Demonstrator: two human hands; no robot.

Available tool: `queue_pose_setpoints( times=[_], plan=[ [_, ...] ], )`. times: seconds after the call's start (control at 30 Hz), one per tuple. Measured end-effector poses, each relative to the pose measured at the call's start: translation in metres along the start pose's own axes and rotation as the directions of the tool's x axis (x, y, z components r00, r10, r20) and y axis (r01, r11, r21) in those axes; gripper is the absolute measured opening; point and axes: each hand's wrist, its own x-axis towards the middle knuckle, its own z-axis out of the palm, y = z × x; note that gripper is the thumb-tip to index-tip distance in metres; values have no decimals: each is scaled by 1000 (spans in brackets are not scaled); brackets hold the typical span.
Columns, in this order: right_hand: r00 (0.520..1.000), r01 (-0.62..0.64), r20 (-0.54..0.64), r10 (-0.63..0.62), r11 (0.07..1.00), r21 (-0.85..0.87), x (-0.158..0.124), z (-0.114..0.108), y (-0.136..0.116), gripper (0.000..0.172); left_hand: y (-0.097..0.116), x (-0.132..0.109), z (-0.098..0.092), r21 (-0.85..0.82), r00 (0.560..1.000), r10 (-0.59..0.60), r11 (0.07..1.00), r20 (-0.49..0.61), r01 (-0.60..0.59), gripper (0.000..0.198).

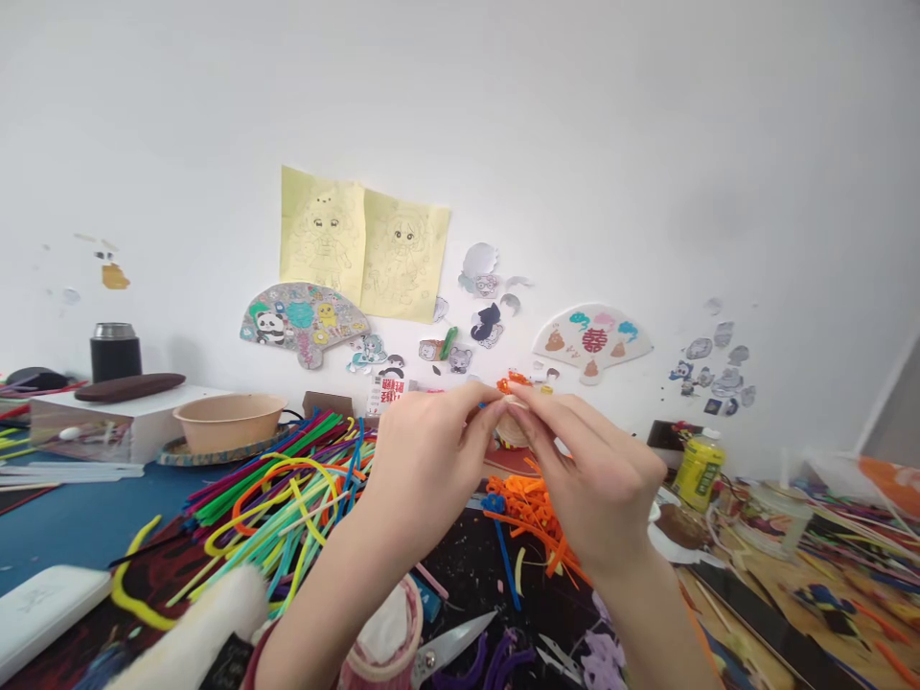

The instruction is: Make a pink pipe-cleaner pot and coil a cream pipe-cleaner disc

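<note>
Both hands are raised above the middle of the table, their fingertips meeting. My left hand [435, 460] is closed in a pinch. My right hand [604, 470] pinches too, thumb and forefinger against the left fingertips. Between them shows a small pale piece, too small to name, with an orange item [513, 380] just above or behind it. Below and behind the right hand lies a pile of orange fuzzy pieces [528, 508]. A blue pipe cleaner [507, 556] hangs down or lies under the hands. Left of the hands is a heap of coloured pipe cleaners [287, 517].
Scissors [456, 644] and a round pink container [384, 637] lie at the front. A beige bowl [230, 422], white box [144, 412] and black flask [115, 355] stand left. Right are a yellow bottle [699, 468], a jar [772, 517] and a dark phone-like slab [769, 613].
</note>
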Motion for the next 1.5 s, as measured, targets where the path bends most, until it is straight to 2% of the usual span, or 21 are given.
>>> queue_pose_setpoints(
  times=[0.37, 0.57, 0.8, 0.93, 1.17, 1.5],
  plan=[
    [992, -83, -94, 79, 996, -35, 2, 1, -6, 12, 2, -1, 2, -169, 996, -78, 983, -40, 70, 15],
    [997, -64, -33, 63, 997, -41, 1, 2, -3, 14, 2, 0, 1, -127, 998, -53, 991, -13, 51, 15],
    [989, -117, -101, 110, 991, -71, 0, 3, -7, 13, 5, -1, 6, -156, 997, -79, 985, -22, 75, 14],
    [988, -107, -122, 97, 991, -76, -1, 4, -8, 12, 7, -2, 9, -194, 993, -111, 976, -36, 102, 14],
    [997, -74, -46, 70, 993, -96, -2, 4, -4, 12, 4, -1, 7, -181, 996, -91, 979, 1, 90, 18],
    [989, -96, -119, 84, 990, -103, -2, 7, -7, 9, 8, -4, 12, -146, 991, -135, 980, 1, 134, 17]
  ],
)
